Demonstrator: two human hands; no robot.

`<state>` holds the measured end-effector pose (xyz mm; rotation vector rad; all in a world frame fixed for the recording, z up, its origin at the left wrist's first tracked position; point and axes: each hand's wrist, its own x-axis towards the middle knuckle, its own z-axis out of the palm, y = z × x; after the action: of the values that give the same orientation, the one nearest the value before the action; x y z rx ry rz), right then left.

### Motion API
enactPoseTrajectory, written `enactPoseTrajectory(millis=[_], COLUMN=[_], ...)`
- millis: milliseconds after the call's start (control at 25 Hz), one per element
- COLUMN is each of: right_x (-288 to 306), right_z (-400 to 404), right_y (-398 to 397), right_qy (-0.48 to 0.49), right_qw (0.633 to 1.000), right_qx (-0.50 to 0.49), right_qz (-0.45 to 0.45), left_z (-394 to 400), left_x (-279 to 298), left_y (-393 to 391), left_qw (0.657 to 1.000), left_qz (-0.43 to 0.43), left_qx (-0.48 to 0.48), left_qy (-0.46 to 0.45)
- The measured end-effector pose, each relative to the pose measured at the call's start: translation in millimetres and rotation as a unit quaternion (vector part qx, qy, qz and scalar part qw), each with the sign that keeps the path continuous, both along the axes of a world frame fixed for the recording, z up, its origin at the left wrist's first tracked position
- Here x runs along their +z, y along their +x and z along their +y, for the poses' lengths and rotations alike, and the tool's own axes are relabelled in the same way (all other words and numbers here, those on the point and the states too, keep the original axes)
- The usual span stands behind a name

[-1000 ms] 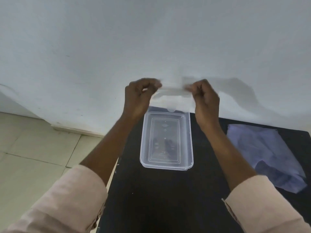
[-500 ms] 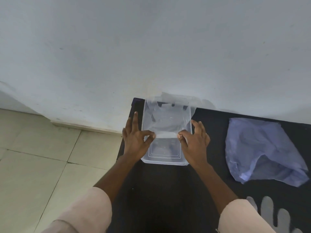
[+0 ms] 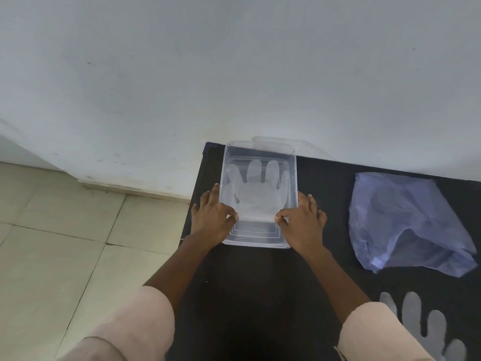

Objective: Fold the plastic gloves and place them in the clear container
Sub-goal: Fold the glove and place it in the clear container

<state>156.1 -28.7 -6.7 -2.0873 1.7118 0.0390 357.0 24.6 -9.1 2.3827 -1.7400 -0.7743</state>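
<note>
A clear rectangular container (image 3: 292, 178) sits on the black table near the wall. A thin see-through plastic glove (image 3: 256, 190) lies flat in it, fingers spread and pointing to the wall. My left hand (image 3: 212, 216) pinches the glove's near left corner between thumb and forefinger. My right hand (image 3: 302, 220) pinches its near right corner the same way. Both hands rest at the container's sides. Another plastic glove (image 3: 426, 324) lies flat at the table's near right, partly cut off by the frame.
A crumpled bluish plastic bag (image 3: 406, 220) lies on the black table (image 3: 260, 295) to the right of the container. A white wall stands just behind the table. Beige floor tiles (image 3: 65, 243) lie beyond the table's left edge.
My hands came down from in front of the wall with the glove and laid it flat in the container. The glove's fingers now lie spread out.
</note>
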Motion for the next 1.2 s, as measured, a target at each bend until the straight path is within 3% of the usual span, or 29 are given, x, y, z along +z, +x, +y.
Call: enactPoseTrajectory(millis=[240, 480, 640, 760, 880, 1000, 1120, 1200], right_x=[15.8, 16.7, 31.7, 56.0, 91.1, 121.1, 132.2, 132.9], right_z=[-18.2, -22.1, -20.7, -9.6, 8.1, 37.7, 73.3, 99.0], right_y=[-12.5, -13.4, -19.0, -27.3, -33.6, -47.5, -70.2, -88.9], right_qy=[0.125, 0.139, 0.162, 0.092, 0.084, 0.115, 0.113, 0.097], right_qw=[0.986, 0.978, 0.978, 0.992, 0.951, 0.880, 0.849, 0.847], right_qx=[0.095, 0.120, 0.113, 0.064, -0.034, -0.126, -0.180, -0.206], right_qz=[0.063, 0.096, 0.063, -0.064, -0.295, -0.444, -0.484, -0.480], left_z=[-8.5, -14.4, -14.9, -7.3, 4.2, 29.7, 57.9, 73.4], left_x=[7.1, 9.0, 22.1, 50.6, 92.2, 131.5, 145.2, 144.1], left_y=[18.0, 16.4, 13.9, 0.4, -21.1, -49.2, -76.8, -96.6], left_qw=[0.991, 0.986, 0.990, 0.999, 0.957, 0.901, 0.885, 0.881], left_qz=[-0.003, -0.030, -0.011, 0.028, 0.229, 0.412, 0.455, 0.469], left_qx=[-0.092, -0.095, -0.065, -0.008, 0.079, 0.073, 0.036, 0.027], left_qy=[0.097, 0.135, 0.124, -0.042, -0.162, -0.116, -0.085, -0.064])
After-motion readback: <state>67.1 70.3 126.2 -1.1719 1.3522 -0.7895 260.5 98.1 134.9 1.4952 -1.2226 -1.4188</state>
